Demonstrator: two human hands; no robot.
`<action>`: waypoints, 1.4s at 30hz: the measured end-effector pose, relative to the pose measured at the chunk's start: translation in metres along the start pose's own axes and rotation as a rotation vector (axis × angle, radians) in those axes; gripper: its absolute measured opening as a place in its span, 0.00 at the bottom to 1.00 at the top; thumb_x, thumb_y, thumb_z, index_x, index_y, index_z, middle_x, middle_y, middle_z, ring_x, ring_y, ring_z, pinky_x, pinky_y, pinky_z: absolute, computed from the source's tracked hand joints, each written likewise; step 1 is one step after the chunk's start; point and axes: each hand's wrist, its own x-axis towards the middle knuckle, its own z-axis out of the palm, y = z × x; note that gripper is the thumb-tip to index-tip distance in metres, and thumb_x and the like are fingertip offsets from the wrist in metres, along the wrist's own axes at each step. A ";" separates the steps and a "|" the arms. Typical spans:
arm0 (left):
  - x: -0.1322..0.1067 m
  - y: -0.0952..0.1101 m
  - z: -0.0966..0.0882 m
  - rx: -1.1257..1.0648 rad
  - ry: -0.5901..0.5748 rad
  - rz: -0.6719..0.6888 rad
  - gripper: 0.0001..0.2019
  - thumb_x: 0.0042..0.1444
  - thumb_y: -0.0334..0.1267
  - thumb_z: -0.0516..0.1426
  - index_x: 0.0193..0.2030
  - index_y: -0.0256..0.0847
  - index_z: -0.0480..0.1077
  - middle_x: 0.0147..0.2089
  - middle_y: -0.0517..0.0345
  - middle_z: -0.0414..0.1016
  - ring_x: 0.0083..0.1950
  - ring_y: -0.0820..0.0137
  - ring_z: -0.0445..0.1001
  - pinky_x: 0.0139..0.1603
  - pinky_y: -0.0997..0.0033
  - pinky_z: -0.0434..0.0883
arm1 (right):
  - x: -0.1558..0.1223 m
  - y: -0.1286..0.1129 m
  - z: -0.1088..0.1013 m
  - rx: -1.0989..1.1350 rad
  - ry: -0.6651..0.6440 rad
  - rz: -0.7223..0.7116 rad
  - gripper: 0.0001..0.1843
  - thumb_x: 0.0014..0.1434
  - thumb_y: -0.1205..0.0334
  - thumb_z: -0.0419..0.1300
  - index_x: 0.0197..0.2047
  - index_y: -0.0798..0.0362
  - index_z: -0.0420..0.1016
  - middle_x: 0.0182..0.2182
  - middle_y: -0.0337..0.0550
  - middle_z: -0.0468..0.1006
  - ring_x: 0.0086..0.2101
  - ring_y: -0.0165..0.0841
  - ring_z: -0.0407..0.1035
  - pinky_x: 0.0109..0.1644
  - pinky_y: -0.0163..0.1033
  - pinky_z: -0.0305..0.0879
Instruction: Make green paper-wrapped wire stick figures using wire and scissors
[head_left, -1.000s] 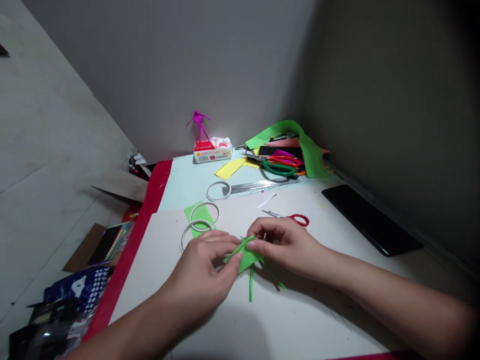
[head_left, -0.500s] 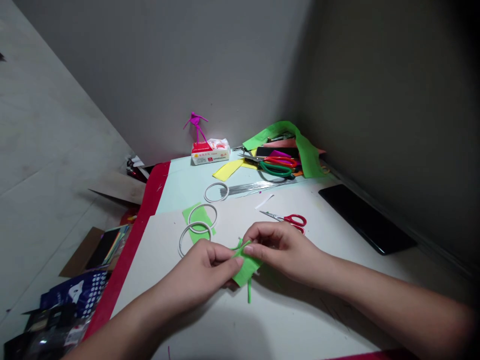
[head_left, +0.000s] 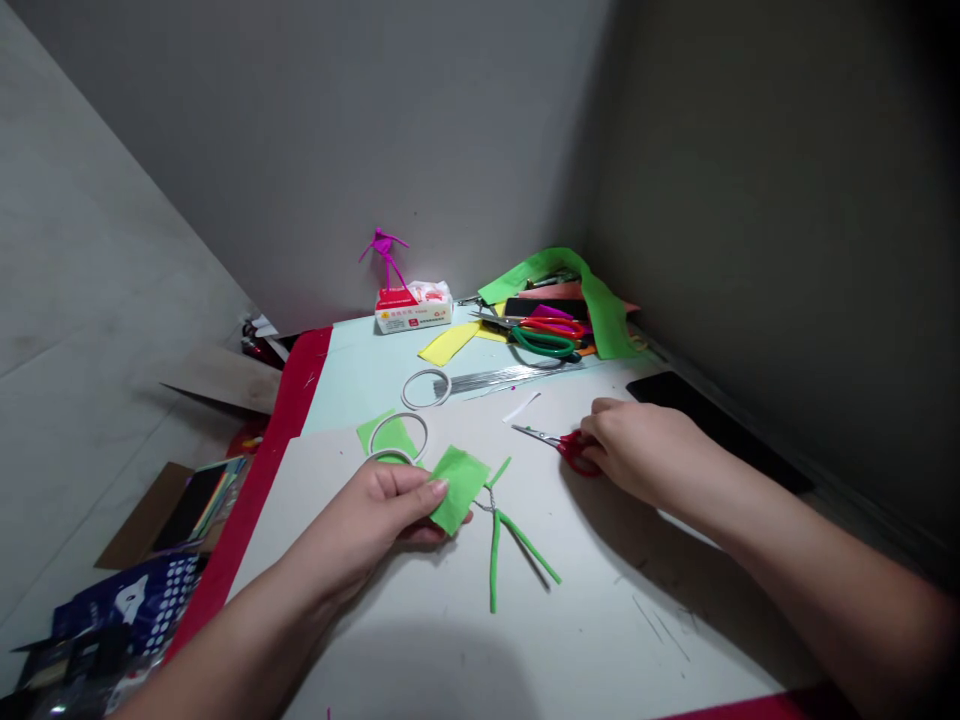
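Observation:
Pinched between the thumb and fingers of my left hand is a small square of green crepe paper. A wire figure sticks out to the right from behind that paper, its limbs wrapped in green and its middle bare twisted wire; my left fingers seem to hold it too. My right hand has its fingers closed on the red handles of small scissors, whose blades point left on the table. Part of the handles is hidden by the fingers.
White tape rings and another green paper piece lie beyond my left hand. Farther back are a wire bundle, larger scissors, and a purple figure on a small box. A black phone lies right.
My right hand has let go of the green paper and moved right to the red scissors. My left hand keeps the paper and has shifted left, leaving more of the wire figure in sight.

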 end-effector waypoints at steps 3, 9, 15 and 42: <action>0.000 -0.001 0.000 -0.043 0.015 0.024 0.15 0.52 0.46 0.63 0.34 0.33 0.80 0.36 0.46 0.81 0.37 0.68 0.76 0.41 0.71 0.71 | -0.001 -0.007 0.007 -0.016 0.022 -0.043 0.10 0.52 0.70 0.55 0.22 0.55 0.72 0.29 0.48 0.74 0.23 0.33 0.65 0.23 0.37 0.44; -0.001 0.000 0.000 -0.147 0.110 0.082 0.12 0.51 0.44 0.64 0.32 0.34 0.80 0.32 0.50 0.81 0.34 0.70 0.75 0.39 0.75 0.72 | 0.001 -0.014 0.010 -0.006 0.116 -0.094 0.06 0.50 0.69 0.56 0.30 0.55 0.74 0.36 0.49 0.74 0.30 0.35 0.68 0.24 0.37 0.46; -0.001 0.003 -0.004 -0.215 0.184 0.127 0.10 0.51 0.41 0.64 0.30 0.34 0.79 0.34 0.50 0.80 0.34 0.71 0.75 0.39 0.75 0.73 | -0.003 -0.023 0.005 0.483 0.260 -0.275 0.04 0.57 0.66 0.57 0.36 0.52 0.72 0.34 0.41 0.74 0.30 0.30 0.67 0.31 0.34 0.60; 0.003 0.003 0.005 0.086 -0.026 -0.044 0.09 0.46 0.36 0.63 0.29 0.30 0.80 0.31 0.47 0.81 0.30 0.71 0.76 0.35 0.72 0.70 | -0.018 -0.050 0.001 0.269 0.230 -0.493 0.06 0.61 0.62 0.55 0.38 0.53 0.72 0.35 0.44 0.72 0.31 0.33 0.67 0.31 0.35 0.59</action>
